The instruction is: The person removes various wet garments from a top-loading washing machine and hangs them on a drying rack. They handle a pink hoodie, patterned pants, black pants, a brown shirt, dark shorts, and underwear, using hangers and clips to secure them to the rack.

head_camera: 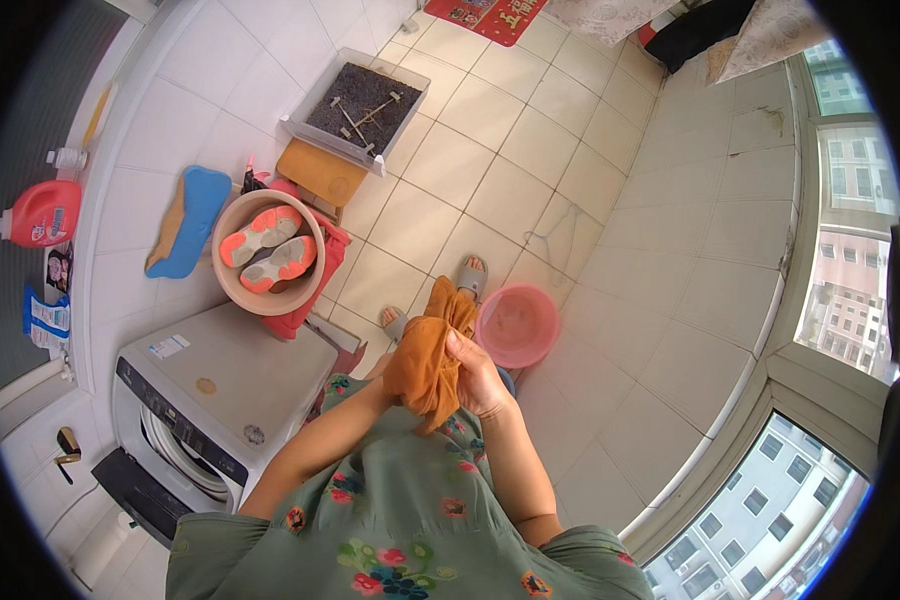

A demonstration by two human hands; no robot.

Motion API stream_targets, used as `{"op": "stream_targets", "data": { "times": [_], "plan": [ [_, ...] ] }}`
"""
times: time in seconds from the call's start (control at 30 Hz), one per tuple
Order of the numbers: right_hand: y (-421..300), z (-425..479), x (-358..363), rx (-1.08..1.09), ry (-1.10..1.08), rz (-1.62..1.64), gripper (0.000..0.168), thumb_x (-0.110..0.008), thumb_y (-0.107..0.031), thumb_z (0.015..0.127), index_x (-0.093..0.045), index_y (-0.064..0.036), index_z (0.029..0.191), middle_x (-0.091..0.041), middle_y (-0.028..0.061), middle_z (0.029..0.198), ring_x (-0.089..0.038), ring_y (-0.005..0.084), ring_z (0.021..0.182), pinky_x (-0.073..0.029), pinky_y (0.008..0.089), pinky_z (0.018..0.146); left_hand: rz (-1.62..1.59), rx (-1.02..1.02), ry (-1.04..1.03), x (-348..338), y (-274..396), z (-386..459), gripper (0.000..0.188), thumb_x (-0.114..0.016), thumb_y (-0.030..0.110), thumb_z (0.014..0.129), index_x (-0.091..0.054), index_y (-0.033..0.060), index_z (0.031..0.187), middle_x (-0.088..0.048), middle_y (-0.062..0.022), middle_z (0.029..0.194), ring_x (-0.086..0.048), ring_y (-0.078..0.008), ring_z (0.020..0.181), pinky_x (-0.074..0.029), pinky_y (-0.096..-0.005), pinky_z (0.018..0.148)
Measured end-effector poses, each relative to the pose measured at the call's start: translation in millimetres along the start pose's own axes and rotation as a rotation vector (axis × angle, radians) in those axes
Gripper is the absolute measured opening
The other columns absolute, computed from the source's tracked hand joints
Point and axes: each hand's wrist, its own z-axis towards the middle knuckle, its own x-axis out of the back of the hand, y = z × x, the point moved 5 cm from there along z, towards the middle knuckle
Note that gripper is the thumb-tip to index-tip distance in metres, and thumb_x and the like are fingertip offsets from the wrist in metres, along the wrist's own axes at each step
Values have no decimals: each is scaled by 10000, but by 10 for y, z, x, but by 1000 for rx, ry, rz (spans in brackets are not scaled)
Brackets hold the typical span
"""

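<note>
A bunched mustard-brown cloth (426, 364), perhaps a garment, hangs in front of me at waist height. My right hand (480, 375) grips its right side, with the thumb pressed on top of the folds. On the other side, my left forearm (337, 435) runs into the cloth. The fabric covers my left hand, so its fingers are hidden. Beyond the cloth, on the floor by my right foot, stands a pink plastic basin (519, 326). Part of a blue object (505, 379) shows below the basin, mostly behind my right hand.
A front-loading washing machine (232, 375) with its door ajar stands at the left. Past it, a round tub (225, 259) holds a pair of sneakers (268, 244). A soil-filled plastic box (412, 82) is near a wooden stool (319, 172). Windows (769, 495) line the right.
</note>
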Motion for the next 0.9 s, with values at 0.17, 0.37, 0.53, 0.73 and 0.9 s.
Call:
{"op": "stream_targets", "data": {
  "times": [0.17, 0.37, 0.53, 0.73, 0.9],
  "plan": [
    [-146, 1024, 2859, -103, 630, -1393, 452, -562, -379, 942, -650, 24, 1127, -649, 278, 1141, -643, 407, 1030, -501, 461, 860, 1119, -418, -459, -843, -696, 238, 298, -536, 249, 998, -455, 78, 768, -485, -55, 701, -482, -194, 636, -401, -343, 611],
    [-662, 1408, 4396, -333, 512, -1886, 287, -515, -263, 930, -642, -7, 967, -671, 258, 1012, -637, 441, 984, -497, 524, 834, 1171, -384, -37, -725, -744, 1224, 142, -567, 174, 979, -547, 76, 878, -533, -37, 701, -485, -168, 621, -410, -310, 596],
    [-1449, 2043, 5722, -174, 781, -1673, 266, -504, -242, 952, -661, -35, 1011, -684, 235, 1021, -646, 418, 984, -502, 513, 841, 956, -246, -26, -689, -961, 1997, 72, -623, 107, 942, -568, 71, 911, -547, -57, 683, -525, -171, 572, -419, -317, 535],
    [-1958, 2921, 7095, -324, 795, -1955, 216, -554, -148, 889, -669, 29, 938, -682, 225, 915, -657, 402, 913, -520, 478, 801, 886, -155, 13, -430, -823, 2247, 31, -615, 35, 861, -590, 46, 873, -547, -70, 696, -546, -207, 582, -430, -309, 540],
    [-2013, 3744, 8205, -528, 469, -2546, 272, -519, -225, 913, -714, -45, 972, -686, 142, 1042, -559, 308, 1099, -436, 491, 913, 463, 59, -83, -212, -771, 2219, 70, -615, -1, 877, -637, 14, 942, -591, -127, 727, -586, -249, 575, -457, -323, 513]
  ]
}}
